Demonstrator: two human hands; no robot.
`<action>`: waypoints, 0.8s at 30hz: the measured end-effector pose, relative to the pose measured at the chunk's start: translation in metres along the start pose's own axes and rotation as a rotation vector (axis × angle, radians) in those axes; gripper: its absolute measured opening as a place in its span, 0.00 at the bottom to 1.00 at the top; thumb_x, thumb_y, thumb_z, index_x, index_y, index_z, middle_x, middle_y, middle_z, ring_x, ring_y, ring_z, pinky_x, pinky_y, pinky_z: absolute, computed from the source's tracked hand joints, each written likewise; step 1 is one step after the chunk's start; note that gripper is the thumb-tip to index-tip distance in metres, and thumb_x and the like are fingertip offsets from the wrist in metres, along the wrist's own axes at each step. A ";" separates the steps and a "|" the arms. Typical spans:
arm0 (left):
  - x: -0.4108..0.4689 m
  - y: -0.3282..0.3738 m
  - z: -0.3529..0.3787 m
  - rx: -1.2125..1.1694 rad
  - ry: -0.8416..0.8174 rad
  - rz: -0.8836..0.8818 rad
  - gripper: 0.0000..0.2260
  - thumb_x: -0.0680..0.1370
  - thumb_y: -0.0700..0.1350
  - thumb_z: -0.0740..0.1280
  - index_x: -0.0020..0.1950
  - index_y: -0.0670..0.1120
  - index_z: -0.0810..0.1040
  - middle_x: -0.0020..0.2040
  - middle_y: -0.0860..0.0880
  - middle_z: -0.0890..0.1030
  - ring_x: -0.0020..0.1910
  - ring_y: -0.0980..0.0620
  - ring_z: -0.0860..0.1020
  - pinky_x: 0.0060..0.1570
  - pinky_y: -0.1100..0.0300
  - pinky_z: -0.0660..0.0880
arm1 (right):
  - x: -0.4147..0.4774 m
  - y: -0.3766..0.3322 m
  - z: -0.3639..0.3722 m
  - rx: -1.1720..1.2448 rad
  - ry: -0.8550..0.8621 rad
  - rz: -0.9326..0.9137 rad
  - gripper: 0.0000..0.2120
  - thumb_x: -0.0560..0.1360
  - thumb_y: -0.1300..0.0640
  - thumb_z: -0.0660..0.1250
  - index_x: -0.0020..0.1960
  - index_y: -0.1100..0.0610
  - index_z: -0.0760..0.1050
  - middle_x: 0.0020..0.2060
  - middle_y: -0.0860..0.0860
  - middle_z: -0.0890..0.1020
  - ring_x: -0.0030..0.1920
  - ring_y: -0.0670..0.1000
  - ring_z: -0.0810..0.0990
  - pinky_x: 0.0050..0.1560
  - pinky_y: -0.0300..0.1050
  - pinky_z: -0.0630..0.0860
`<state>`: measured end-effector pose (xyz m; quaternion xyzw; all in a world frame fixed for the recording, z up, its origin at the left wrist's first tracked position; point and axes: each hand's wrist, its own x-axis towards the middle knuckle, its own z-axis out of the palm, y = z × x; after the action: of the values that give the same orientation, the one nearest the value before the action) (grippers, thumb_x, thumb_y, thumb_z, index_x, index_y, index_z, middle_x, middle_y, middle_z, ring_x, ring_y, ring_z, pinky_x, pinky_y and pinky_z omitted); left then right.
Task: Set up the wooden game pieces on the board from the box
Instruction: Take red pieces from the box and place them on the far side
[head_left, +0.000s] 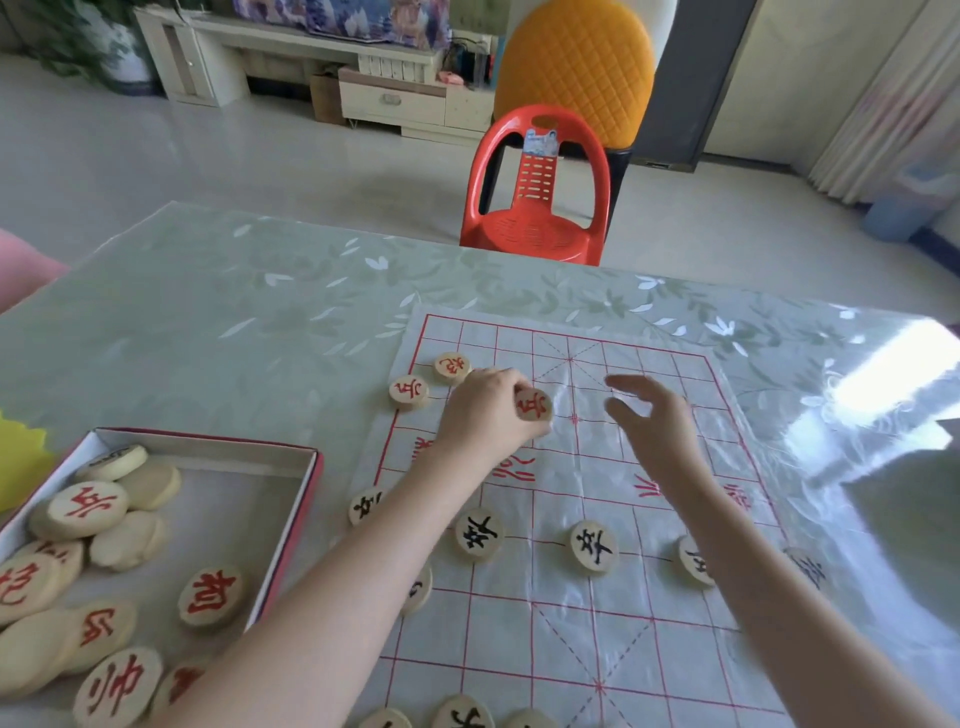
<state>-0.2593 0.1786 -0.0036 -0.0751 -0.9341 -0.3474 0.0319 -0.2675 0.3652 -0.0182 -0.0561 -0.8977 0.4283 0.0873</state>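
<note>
A thin plastic board (649, 613) with a red grid lies on the table. My left hand (485, 408) reaches over its far half and grips a round wooden piece with a red character (535, 405). Two more red pieces (409, 391) (451, 367) rest at the board's far left. Black-character pieces (479, 534) (594, 546) stand in a row across the near half. My right hand (652, 415) hovers over the board with fingers spread, holding nothing. The shallow box (298, 499) at the left holds several pieces, mostly red-lettered (210, 596).
A red plastic chair (537, 208) stands at the table's far edge, with an orange chair back (576, 62) behind it. The table (208, 322) has a glossy leaf-patterned cover. A yellow object (21, 457) sits left of the box.
</note>
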 end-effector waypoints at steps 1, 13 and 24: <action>0.008 0.006 0.009 0.007 -0.002 0.013 0.18 0.67 0.53 0.74 0.52 0.46 0.78 0.50 0.49 0.79 0.51 0.50 0.75 0.48 0.58 0.72 | -0.006 0.005 -0.009 0.005 0.009 0.013 0.13 0.74 0.57 0.65 0.56 0.46 0.77 0.56 0.48 0.80 0.64 0.55 0.71 0.65 0.53 0.68; 0.042 0.013 0.071 0.213 0.071 -0.005 0.23 0.68 0.61 0.70 0.55 0.46 0.77 0.52 0.47 0.79 0.55 0.47 0.71 0.53 0.54 0.66 | -0.041 0.019 -0.030 0.030 0.020 0.039 0.12 0.74 0.59 0.64 0.53 0.46 0.77 0.50 0.39 0.79 0.62 0.51 0.72 0.66 0.58 0.65; 0.008 0.007 0.042 0.063 0.141 0.019 0.24 0.69 0.61 0.68 0.59 0.48 0.77 0.54 0.50 0.78 0.55 0.49 0.71 0.53 0.58 0.66 | -0.063 0.006 -0.012 0.039 -0.057 0.034 0.13 0.75 0.59 0.64 0.51 0.41 0.74 0.48 0.34 0.77 0.63 0.51 0.71 0.66 0.56 0.66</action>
<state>-0.2666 0.2121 -0.0304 -0.0583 -0.9394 -0.3218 0.1032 -0.2029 0.3668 -0.0221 -0.0573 -0.8903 0.4484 0.0553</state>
